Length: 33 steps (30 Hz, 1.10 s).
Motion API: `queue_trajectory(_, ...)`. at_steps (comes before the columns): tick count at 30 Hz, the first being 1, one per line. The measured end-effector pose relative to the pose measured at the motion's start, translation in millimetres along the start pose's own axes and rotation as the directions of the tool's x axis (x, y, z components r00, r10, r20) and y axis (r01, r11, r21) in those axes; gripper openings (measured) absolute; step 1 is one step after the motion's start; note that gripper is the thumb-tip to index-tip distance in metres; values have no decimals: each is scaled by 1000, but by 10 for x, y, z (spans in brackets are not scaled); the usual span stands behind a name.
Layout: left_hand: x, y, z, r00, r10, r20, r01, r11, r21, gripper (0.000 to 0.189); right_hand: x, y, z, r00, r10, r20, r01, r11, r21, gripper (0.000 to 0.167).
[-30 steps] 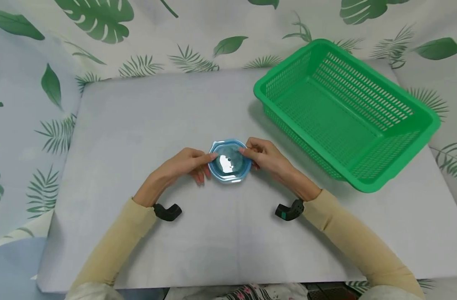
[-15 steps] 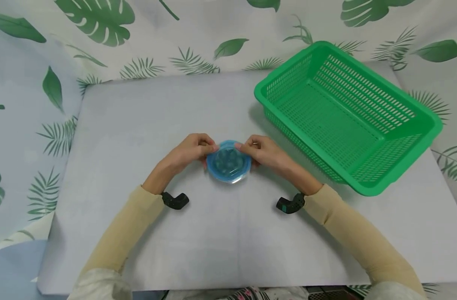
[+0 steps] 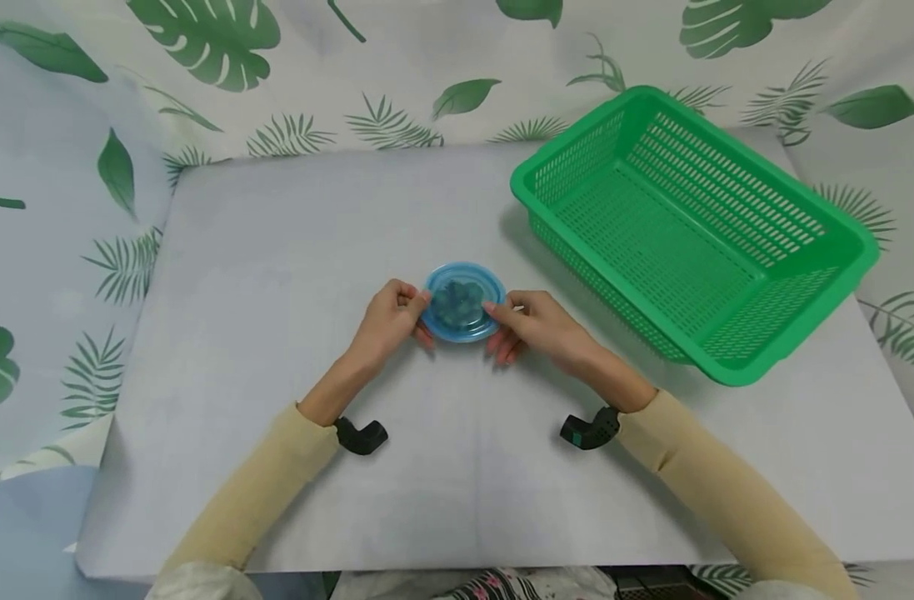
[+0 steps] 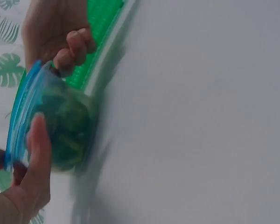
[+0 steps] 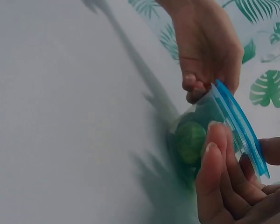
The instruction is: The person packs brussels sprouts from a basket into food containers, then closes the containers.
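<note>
A small clear plastic container (image 4: 70, 140) with a round blue lid (image 3: 462, 277) is between both hands, over the middle of the table. My left hand (image 3: 389, 321) pinches the lid's rim at the left, thumb on top and fingers below. Opposite it, my right hand (image 3: 542, 325) pinches the rim at the right, its other fingers spread along the container's side. Dark green contents show through the clear wall, among them a round green item (image 5: 191, 142) in the right wrist view. Their kind is unclear. The wrist views show the lid seated along the container's rim.
A large green plastic basket (image 3: 696, 350) with slotted walls stands at the back right of the table (image 3: 292, 217), angled towards the right hand. Leaf-printed cloth (image 3: 397, 75) hangs behind the table and on its left. Each wrist carries a black camera (image 3: 362, 436).
The container has been tilted and moved slightly away from the person, so its lid now shows as a full round face. Both hands keep hold of the rim and have shifted their fingers.
</note>
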<state>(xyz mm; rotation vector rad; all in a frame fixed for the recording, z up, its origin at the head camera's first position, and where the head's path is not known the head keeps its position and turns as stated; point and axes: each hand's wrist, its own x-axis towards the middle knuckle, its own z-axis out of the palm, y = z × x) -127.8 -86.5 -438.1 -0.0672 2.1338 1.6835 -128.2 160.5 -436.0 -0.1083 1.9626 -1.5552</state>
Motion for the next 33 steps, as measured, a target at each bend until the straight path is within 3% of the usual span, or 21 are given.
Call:
queue_trajectory(6,132,1,-133,984,-20,177,30,998,-49,20,147,-27,-91,1000,3,9,-3,1000,-9,33)
queue_trajectory(10,201,-6,-165,973,-23,229,36,998,-54,26,212,-66,-141,1000,10,25,-9,999,-32,33)
queue_trajectory(16,226,-11,-150,974,-19,226,38,996,-82,33,251,-96,-173,999,7,32,-6,1000,-27,33)
queue_trajectory(21,224,-24,-151,977,-41,207,68,990,-121,36,264,-48,-157,999,-49,14,49,999,-9,35)
queue_trajectory(29,217,-45,-206,947,5,321,51,985,-168,28,279,8,-42,986,-139,-91,140,990,5,35)
queue_trajectory(33,215,-27,-153,970,15,241,13,994,-112,30,276,23,-23,983,-136,-127,140,990,27,36)
